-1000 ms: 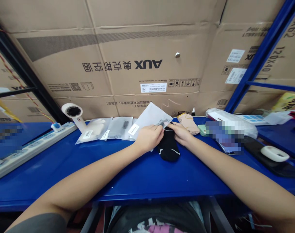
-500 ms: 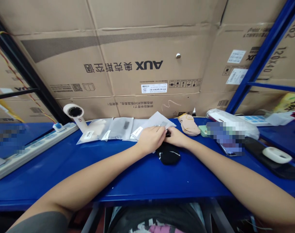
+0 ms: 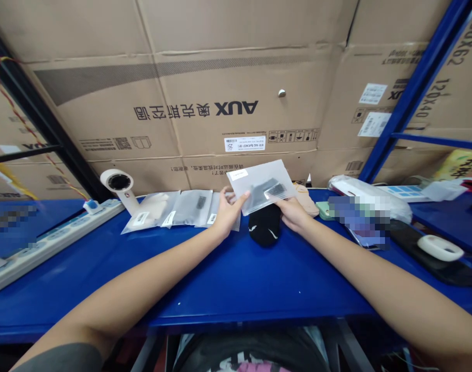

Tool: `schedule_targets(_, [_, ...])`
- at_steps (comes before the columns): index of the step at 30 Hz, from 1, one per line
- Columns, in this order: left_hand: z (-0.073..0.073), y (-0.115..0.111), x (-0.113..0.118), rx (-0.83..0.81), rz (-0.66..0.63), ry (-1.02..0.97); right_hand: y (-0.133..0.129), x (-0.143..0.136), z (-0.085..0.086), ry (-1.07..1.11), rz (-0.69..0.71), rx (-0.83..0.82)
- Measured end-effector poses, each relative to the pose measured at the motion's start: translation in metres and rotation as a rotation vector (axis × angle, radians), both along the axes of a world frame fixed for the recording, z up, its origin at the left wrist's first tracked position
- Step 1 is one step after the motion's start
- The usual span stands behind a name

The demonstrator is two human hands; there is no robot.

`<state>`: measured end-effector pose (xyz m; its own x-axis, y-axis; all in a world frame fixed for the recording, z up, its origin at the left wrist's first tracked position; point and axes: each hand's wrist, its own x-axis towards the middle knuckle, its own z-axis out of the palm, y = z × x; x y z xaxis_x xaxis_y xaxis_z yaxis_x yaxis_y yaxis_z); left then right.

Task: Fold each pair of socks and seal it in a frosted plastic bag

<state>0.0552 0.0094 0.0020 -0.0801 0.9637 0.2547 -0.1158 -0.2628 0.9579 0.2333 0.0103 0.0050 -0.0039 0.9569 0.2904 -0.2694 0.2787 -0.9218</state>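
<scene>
I pinch the frosted bag (image 3: pixel 255 178) with left grip (image 3: pixel 228 213) and right grip (image 3: pixel 294 213). It partly hides the black sock (image 3: pixel 264 227) and tan bundle (image 3: pixel 307 200).

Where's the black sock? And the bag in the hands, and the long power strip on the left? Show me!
Black sock (image 3: pixel 264 233): head view, on its lower part.
Held bag (image 3: pixel 258 180): head view, on its cloudy plastic.
Power strip (image 3: pixel 61 237): head view, on its top, partway along.

Small fan (image 3: pixel 120 185) left of the socks (image 3: pixel 264 226).
</scene>
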Motion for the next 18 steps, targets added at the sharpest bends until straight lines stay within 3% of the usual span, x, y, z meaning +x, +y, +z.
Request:
schedule_targets(2, [-0.005, -0.002, 0.005, -0.143, -0.250, -0.185, -0.002, 0.000, 0.000, -0.123, 0.010, 0.071])
schedule_targets(4, [-0.010, -0.006, 0.010, -0.142, -0.363, -0.234, -0.005, -0.001, 0.001, -0.301, 0.034, 0.154])
schedule_targets(7, [-0.013, -0.011, 0.011, -0.115, -0.357, -0.236, -0.009, -0.004, 0.001, -0.496, 0.056, 0.226])
schedule_targets(10, [-0.012, -0.011, 0.009, -0.183, -0.355, -0.299, -0.010, -0.005, -0.001, -0.474, 0.064, 0.192])
schedule_targets(14, [-0.008, -0.009, 0.007, -0.270, -0.363, -0.367, -0.009, -0.003, -0.006, -0.362, 0.140, 0.077])
schedule_targets(18, [-0.008, -0.008, 0.006, -0.276, -0.384, -0.381, -0.009, 0.003, -0.008, -0.430, 0.222, -0.160])
